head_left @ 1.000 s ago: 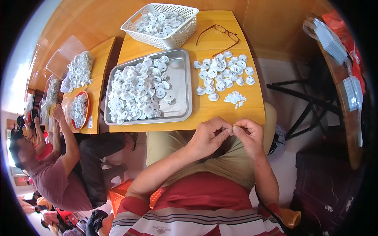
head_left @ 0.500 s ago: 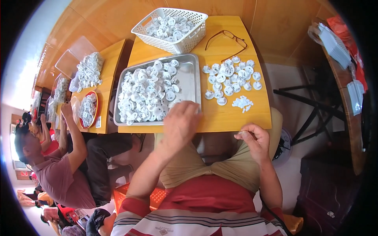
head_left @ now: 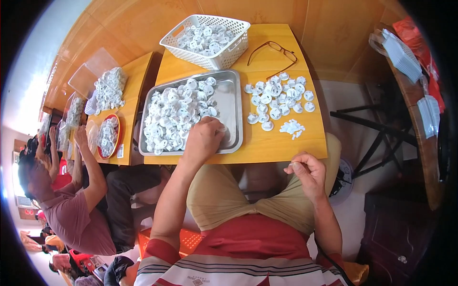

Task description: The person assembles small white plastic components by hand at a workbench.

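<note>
- The left hand (head_left: 205,138) is over the near right part of a silver, rectangular metal tray (head_left: 229,102), its fingers bent downward; a whitish bit shows at its fingertips, but whether they grip it I cannot tell.
- The heap of white, round plastic fittings (head_left: 171,114) lies in that tray, to the left of the left hand and beyond it; the tray's bare metal shows just to the right of the hand's fingertips.
- The right hand (head_left: 307,172) is well apart from the left, just off the near edge of the yellow wooden table (head_left: 267,148), with thumb and fingertips drawn close together; the pale speck at their tips is too small to make out.
- Beyond the right hand, and nearest to it on the table, lies a small patch of tiny white plastic pieces (head_left: 292,127).
- Farther beyond the right hand, past those tiny pieces, is a loose spread of more white, round fittings (head_left: 275,114).
- Farther still, beyond that spread, rests a pair of brown-framed spectacles (head_left: 282,50), arms unfolded.
- Beyond the left hand, past the tray, stands a white, perforated plastic basket (head_left: 234,53) holding similar white pieces.
- Well to the left of the left hand sits a person in a mauve shirt (head_left: 71,214).
</note>
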Motion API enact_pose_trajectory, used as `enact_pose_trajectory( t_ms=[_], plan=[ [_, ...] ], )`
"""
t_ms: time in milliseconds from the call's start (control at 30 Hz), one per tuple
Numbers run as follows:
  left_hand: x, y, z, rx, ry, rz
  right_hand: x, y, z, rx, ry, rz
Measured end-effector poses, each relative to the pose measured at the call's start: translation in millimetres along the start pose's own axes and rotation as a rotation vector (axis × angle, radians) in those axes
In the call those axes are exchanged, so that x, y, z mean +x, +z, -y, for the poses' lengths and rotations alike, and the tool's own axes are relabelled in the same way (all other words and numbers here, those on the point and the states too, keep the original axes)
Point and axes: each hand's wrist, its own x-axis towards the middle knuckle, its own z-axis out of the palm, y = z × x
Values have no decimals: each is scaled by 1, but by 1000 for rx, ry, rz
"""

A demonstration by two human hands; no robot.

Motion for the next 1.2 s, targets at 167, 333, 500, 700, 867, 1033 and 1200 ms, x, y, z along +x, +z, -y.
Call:
enact_pose_trajectory(
  t_ms=[167,333,500,700,867,1033,1200],
  plan=[
    [-3,1,-2,-317,-110,0,2,-1,2,-38,-9,-6],
    [-5,-3,-12,-617,-154,0,9,5,6,-14,-12,-36],
    [-10,1,-16,-894,-210,69,15,8,3,37,-15,-7],
    [-18,0,-31,-1084,-151,115,19,14,7,18,-26,-8],
    [-27,8,-42,-1110,-151,141,22,19,7,11,-51,5],
    [-33,14,-58,-1149,-158,167,23,24,8,-50,-89,22],
    [-35,19,-68,-1197,-142,200,24,30,8,-104,-146,45]
  ],
)
